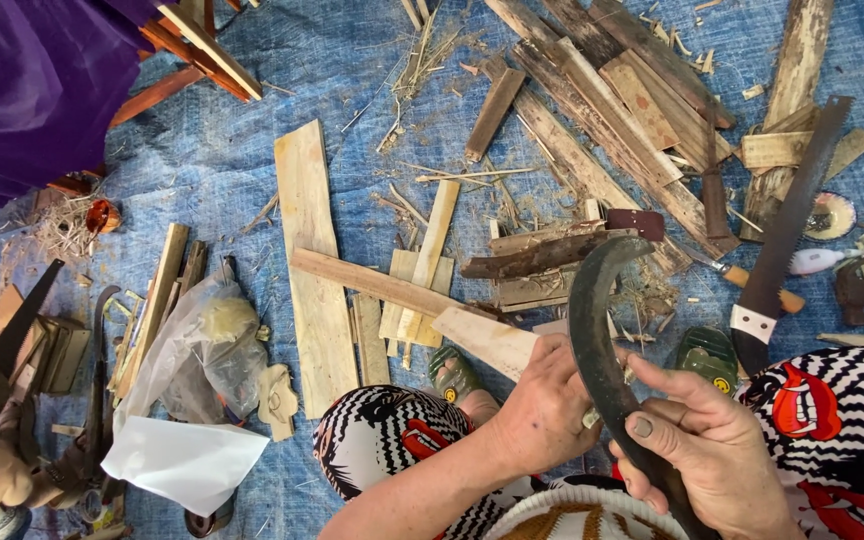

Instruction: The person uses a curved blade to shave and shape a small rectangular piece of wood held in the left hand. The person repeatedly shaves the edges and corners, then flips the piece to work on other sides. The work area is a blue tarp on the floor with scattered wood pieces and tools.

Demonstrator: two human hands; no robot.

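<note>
gripping curved sickle blade [602,340], both hands: left hand [542,405], right hand [707,455]

Blue tarp [252,150]; purple cloth [22,90]; black-white zigzag trousers [377,440].

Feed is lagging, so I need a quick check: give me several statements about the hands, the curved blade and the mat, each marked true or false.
1. The right hand grips a dark curved sickle blade. True.
2. The left hand rests on a pale wooden slat. True.
3. The ground cover is a green tarpaulin. False: the tarpaulin is blue.
4. The long straight dark machete is held. False: it lies on the tarpaulin.
</note>
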